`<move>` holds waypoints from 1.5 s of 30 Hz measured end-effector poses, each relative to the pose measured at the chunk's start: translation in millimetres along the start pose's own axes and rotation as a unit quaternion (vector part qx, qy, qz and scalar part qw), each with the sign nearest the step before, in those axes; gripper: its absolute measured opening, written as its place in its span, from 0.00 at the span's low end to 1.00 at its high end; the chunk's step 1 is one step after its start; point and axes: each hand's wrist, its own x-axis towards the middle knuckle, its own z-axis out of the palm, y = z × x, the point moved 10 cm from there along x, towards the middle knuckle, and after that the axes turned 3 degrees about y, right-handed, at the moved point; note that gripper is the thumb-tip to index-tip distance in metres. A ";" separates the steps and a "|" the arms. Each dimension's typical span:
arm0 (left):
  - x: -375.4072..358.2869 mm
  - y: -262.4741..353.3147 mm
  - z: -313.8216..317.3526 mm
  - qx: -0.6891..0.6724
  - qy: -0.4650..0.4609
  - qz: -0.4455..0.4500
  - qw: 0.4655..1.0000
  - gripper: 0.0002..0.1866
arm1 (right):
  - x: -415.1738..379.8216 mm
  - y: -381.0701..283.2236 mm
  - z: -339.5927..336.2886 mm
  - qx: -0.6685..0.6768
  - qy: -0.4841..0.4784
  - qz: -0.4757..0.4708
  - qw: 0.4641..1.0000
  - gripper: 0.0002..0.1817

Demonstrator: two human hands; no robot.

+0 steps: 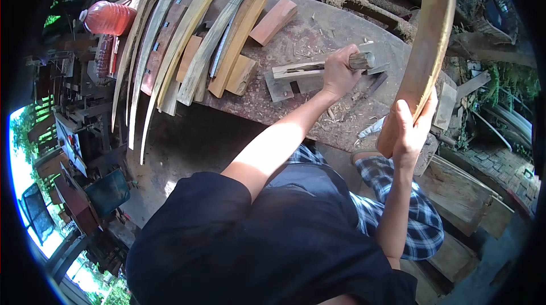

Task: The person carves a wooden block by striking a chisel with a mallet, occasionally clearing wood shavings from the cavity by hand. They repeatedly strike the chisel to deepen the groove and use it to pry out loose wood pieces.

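Observation:
My left hand (341, 70) is closed around a thick round wooden handle (362, 61) over the workbench; the tool's other end is hard to make out. Beside that fist lies a pale wood strip (297, 70) with a dark split, above a flat grey piece (279, 90). On the other side, my right hand (413, 126) grips the lower end of a long curved wooden board (424, 49). It stands tilted upright, its near edge lighter and rough. Fingers wrap behind it, with the thumb on the front face.
Curved wood strips (196, 26) and short blocks lie across the bench's left part. A reddish block (274, 21) sits near the middle, with shavings around. A jug of red liquid (109, 18) stands at the far left. Boards (455, 194) lie at the lower right.

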 end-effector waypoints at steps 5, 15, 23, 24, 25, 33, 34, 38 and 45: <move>-12.8 -32.7 -2.3 -0.110 0.065 -0.054 0.990 0.09 | -10.1 55.0 29.0 -0.285 -0.168 0.075 0.941 0.45; -5.8 -58.1 -46.8 -0.134 0.088 -0.114 0.980 0.12 | -8.8 48.3 26.9 -0.206 -0.112 0.095 0.967 0.42; 6.1 -51.7 -98.6 -0.247 0.152 -0.204 0.935 0.11 | -63.9 132.0 11.1 -0.152 -0.104 0.223 0.957 0.40; 5.4 -47.5 -96.1 -0.231 0.147 -0.201 0.941 0.11 | -66.6 136.9 9.7 -0.166 -0.104 0.227 0.954 0.40; 3.6 -50.3 -90.5 -0.232 0.145 -0.201 0.941 0.11 | -68.3 139.3 8.4 -0.180 -0.105 0.229 0.951 0.40; -3.9 -12.2 -51.2 -0.113 0.074 -0.055 0.989 0.13 | -64.5 125.6 15.2 -0.152 -0.106 0.231 0.955 0.39; -8.0 -18.0 -47.4 -0.115 0.075 -0.056 0.989 0.13 | -62.8 121.4 16.5 -0.125 -0.104 0.234 0.959 0.39; -29.2 -35.6 -41.3 -0.097 0.054 -0.084 0.990 0.13 | -46.4 81.4 9.6 -0.105 -0.065 0.193 0.973 0.42; -36.0 -33.2 -29.6 -0.083 0.016 -0.050 0.995 0.12 | -52.9 78.7 34.1 -0.249 -0.192 0.208 0.926 0.44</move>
